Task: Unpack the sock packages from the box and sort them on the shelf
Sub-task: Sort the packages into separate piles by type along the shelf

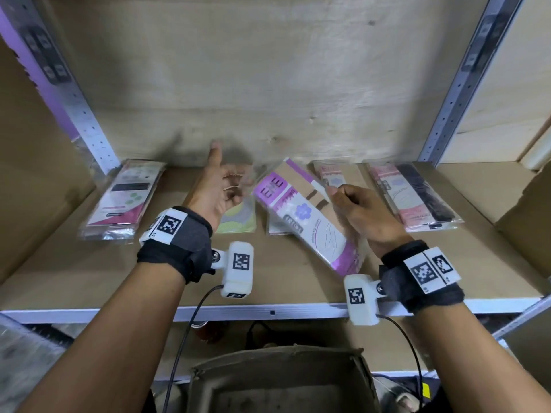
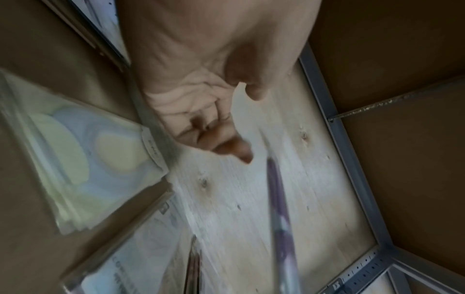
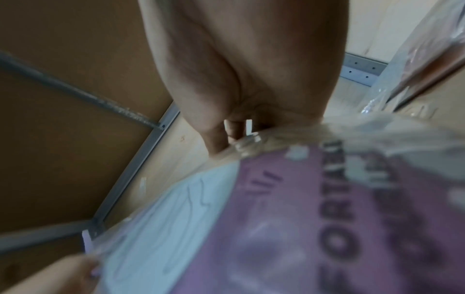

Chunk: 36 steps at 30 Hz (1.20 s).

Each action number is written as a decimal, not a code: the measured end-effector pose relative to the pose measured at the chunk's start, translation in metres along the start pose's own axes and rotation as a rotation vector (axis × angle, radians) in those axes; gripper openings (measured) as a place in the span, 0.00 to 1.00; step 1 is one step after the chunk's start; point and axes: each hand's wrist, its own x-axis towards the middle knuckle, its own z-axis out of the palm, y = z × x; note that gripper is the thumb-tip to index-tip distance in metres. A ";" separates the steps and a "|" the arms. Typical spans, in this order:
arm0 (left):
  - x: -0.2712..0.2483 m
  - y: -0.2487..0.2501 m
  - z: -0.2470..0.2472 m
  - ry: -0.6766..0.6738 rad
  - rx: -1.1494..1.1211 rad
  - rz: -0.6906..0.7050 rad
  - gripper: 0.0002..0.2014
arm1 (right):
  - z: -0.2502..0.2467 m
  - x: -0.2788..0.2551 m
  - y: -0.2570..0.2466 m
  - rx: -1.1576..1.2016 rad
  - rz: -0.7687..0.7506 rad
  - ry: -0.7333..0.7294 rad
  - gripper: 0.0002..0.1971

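While the right hand (image 1: pixel 362 208) grips a purple-and-white sock package (image 1: pixel 301 216) by its right edge, fingers curled round the plastic, the package sits at centre frame, tilted, top end toward the back wall and bottom end toward the lower right; can't tell whether it touches the shelf (image 1: pixel 89 272) or rides just above it. Right wrist view confirms the clamp: thumb and fingers closed on the clear wrapper, purple print filling the lower right of that frame. Left hand (image 1: pixel 219 189) is just left of the package, palm turned inward, thumb up, fingers loosely spread and holding nothing; the left wrist view shows the same relaxed open palm, blurred. Below that hand lies a green-and-grey package (image 1: pixel 238 219), flat on the shelf. Far left of the frame: a package with a pink corner and dark sock (image 1: pixel 122 198), flat, apparently stacked on others. Right of centre: a pink package (image 1: pixel 331 177), partly behind the held one and the right hand. Further right: a pink package with black socks (image 1: pixel 414 195), flat. Another package edge shows under the held one at its lower left. The cardboard box (image 1: pixel 283 380) sits bottom centre, below the shelf's front rail, flaps open.
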 end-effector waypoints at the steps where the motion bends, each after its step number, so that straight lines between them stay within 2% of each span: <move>1: 0.001 -0.001 -0.004 -0.024 0.024 -0.013 0.37 | -0.002 0.003 0.000 0.048 0.037 0.029 0.23; 4: -0.006 -0.009 0.000 -0.144 0.199 -0.054 0.39 | -0.003 0.013 -0.005 0.212 0.183 0.109 0.18; 7: -0.020 -0.021 0.022 -0.312 0.397 -0.089 0.35 | 0.003 0.019 -0.014 0.344 0.209 0.114 0.20; 9: -0.025 -0.030 0.035 -0.340 0.495 -0.003 0.29 | 0.012 0.021 -0.019 0.385 0.213 0.086 0.14; 11: -0.025 -0.033 0.043 -0.203 0.619 0.145 0.24 | 0.021 0.021 -0.021 0.284 0.165 0.060 0.10; 14: -0.023 -0.030 0.045 0.108 0.749 0.351 0.22 | 0.036 0.017 -0.021 0.027 0.082 0.001 0.16; 16: -0.022 -0.028 0.043 0.176 0.798 0.408 0.23 | 0.045 0.014 -0.021 -0.020 0.068 0.008 0.20; 19: -0.020 -0.024 0.039 0.195 0.828 0.421 0.24 | 0.051 0.016 -0.025 -0.092 0.037 0.081 0.21; 23: -0.011 -0.018 0.030 0.134 0.771 0.380 0.23 | 0.053 0.021 -0.036 -0.083 0.015 0.145 0.20; 25: -0.008 -0.015 0.026 0.129 0.766 0.389 0.21 | 0.053 0.024 -0.040 -0.050 0.029 0.100 0.21; 28: -0.008 -0.012 0.023 0.191 0.738 0.428 0.21 | 0.051 0.027 -0.044 0.049 0.098 0.016 0.23; 32: -0.009 -0.009 0.021 0.234 0.698 0.457 0.21 | 0.047 0.022 -0.044 -0.003 0.213 -0.121 0.21; 36: -0.007 -0.011 0.019 0.246 0.697 0.478 0.20 | 0.045 0.016 -0.044 0.220 0.353 -0.304 0.28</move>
